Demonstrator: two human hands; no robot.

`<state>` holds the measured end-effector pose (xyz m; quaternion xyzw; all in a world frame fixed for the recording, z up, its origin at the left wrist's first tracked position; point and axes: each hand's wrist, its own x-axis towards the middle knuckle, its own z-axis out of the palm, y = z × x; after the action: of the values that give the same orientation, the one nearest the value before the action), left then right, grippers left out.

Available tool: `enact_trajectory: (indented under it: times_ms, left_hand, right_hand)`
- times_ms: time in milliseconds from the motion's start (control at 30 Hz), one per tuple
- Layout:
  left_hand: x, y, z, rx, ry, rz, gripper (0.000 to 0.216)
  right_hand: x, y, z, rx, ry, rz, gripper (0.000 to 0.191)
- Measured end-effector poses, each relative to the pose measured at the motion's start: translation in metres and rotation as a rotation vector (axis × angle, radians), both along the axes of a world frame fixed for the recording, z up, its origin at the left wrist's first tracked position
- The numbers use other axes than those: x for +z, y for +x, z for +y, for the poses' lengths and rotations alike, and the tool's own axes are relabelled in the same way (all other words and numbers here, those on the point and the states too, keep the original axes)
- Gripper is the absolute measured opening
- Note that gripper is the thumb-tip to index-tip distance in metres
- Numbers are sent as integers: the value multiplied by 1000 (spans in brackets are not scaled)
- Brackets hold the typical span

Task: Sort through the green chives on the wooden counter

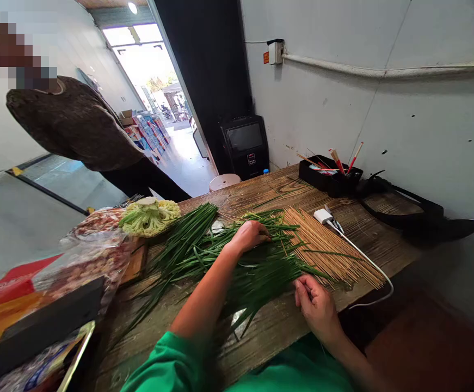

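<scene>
left hand [250, 235] on green chives [204, 253], right hand [316, 305] near bamboo skewers [330, 245], wooden table [275, 329]

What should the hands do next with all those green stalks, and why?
Probably the left hand should pinch up a few chives: it rests on the pile, and the right hand lies at the stalks' ends, beside the bamboo skewers.

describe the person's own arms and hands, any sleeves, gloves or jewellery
No gloves, rings or watch show on the left hand or the right hand. Both forearms are uncovered. A bright green sleeve starts near the left elbow.
</scene>
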<state>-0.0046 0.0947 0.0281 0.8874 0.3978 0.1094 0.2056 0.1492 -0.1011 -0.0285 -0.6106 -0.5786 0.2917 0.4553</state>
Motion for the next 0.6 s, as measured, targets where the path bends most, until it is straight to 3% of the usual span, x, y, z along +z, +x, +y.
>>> enact_trajectory:
  times_ms: [333, 600]
  left_hand:
    - [-8, -1, -6, 38, 76, 72, 13]
    - [3, 5, -22, 179, -43, -313, 18]
  right_hand:
    - [-1, 0, 2, -10, 24, -35, 28]
    - [0, 0, 2, -9, 7, 1, 28]
